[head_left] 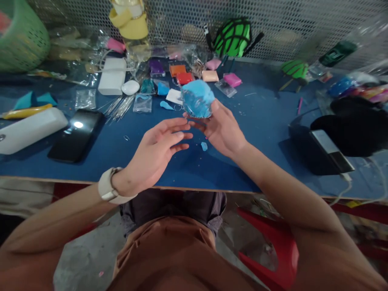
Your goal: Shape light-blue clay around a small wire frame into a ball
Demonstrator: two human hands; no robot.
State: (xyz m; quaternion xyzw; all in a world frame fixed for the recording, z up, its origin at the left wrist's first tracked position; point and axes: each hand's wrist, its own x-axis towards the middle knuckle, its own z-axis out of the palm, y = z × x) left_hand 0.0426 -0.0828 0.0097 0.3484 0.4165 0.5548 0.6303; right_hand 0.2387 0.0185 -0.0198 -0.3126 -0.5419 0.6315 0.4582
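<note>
Right hand (pixel 224 130) part-closed on blue lump (pixel 197 97) at its eleven o'clock; left hand (pixel 156 150) half-open, empty, at lump's seven o'clock

We worked in what looked like a craft workspace: our blue counter (pixel 260 117) held small coloured packets (pixel 184 78), a loose sheaf of thin rods (pixel 119 106) and a green, black-lined figure (pixel 234 38), backed by a perforated panel (pixel 176 18), above a grey floor (pixel 81 262).
</note>
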